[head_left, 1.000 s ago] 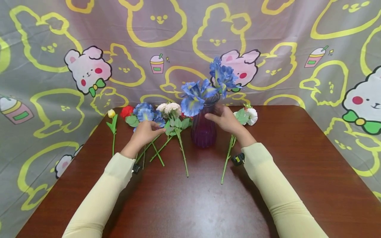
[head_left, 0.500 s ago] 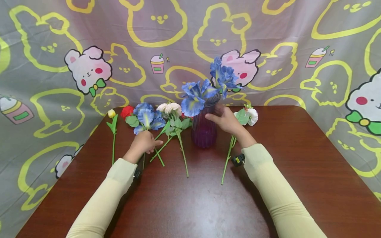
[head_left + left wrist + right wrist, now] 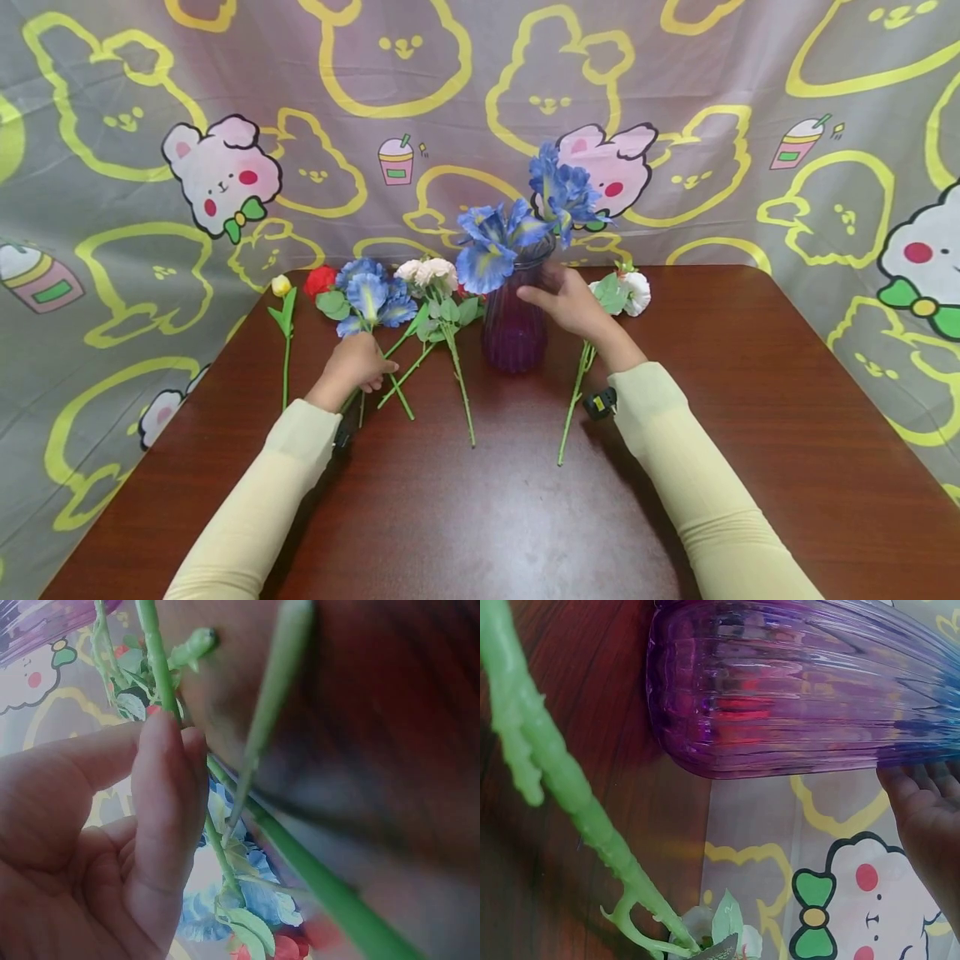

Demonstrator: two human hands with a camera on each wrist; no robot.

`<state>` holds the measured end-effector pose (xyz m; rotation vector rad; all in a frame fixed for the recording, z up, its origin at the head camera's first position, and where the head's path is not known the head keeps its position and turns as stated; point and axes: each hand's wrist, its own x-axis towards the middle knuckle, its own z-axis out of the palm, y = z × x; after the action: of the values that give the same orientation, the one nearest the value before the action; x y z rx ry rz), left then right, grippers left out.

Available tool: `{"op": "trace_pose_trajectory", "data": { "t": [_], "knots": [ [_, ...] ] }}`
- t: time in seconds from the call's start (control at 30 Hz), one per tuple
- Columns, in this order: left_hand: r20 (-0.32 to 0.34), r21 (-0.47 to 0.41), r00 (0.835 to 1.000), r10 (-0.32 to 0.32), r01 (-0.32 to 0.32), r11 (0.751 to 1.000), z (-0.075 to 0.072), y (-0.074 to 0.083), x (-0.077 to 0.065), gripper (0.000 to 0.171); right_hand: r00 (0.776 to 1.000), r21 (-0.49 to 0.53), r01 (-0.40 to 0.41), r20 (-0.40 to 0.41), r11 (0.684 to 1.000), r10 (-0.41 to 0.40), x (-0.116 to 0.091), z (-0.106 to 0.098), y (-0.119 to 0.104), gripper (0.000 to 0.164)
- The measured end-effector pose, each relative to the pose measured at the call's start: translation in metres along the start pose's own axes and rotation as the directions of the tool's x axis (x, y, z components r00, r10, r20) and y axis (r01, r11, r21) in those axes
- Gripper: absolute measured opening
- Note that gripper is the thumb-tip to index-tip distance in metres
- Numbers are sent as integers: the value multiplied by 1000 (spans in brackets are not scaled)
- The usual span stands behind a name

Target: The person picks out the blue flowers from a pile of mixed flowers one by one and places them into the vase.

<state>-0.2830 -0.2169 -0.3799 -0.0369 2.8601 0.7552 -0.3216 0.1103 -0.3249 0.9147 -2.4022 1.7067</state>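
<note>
My left hand [image 3: 354, 364] is at the stems left of the vase, below a blue iris [image 3: 367, 292] lying on the table. In the left wrist view, thumb and fingers [image 3: 161, 817] pinch a green stem [image 3: 156, 656]; it appears to run down to the blue petals [image 3: 262, 881]. A ribbed purple glass vase [image 3: 513, 329] stands upright with two blue irises [image 3: 491, 242] in it. My right hand [image 3: 570, 304] holds the vase near its neck, thumb in front. In the right wrist view, the fingers [image 3: 922, 795] lie against the vase's side [image 3: 780, 697].
A yellow tulip [image 3: 281, 287] lies at far left, with a red flower [image 3: 321, 283] beside the iris. Pale pink flowers [image 3: 426, 273] lie left of the vase, stem [image 3: 461, 392] toward me. A white flower [image 3: 635, 294] lies right of it. A patterned curtain [image 3: 450, 83] hangs behind the table [image 3: 487, 508].
My left hand has come down from over the blue iris's petals onto its stem, drawing slightly left. The right hand and the vase have stayed put.
</note>
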Motion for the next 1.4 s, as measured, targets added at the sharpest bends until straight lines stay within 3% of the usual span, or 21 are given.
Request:
{"op": "trace_pose_trajectory", "data": {
  "t": [0.3,0.47,0.73,0.87,1.1,1.4],
  "knots": [
    [9,-56,998,-57,58,997,-5,1,-1,20,1000,-5,0,-5,1000,0,6,-1,20,52],
    [30,-152,996,-85,89,984,-11,0,-6,17,1000,-21,-1,-23,1000,1,9,-1,30,52],
    [4,-207,995,-98,97,974,-17,-2,-12,18,1000,-5,3,-10,1000,-3,0,0,0,45],
    [-29,-221,996,-83,74,972,-19,-5,-13,19,1000,8,16,-18,1000,-16,1,-1,3,44],
    [-57,-184,998,-34,22,983,-28,-10,-18,22,1000,3,3,-28,1000,-3,8,-2,29,50],
    [-25,-123,999,-45,41,992,-48,-31,-26,24,1000,-8,-18,-23,1000,18,7,-1,29,53]
  ]
}}
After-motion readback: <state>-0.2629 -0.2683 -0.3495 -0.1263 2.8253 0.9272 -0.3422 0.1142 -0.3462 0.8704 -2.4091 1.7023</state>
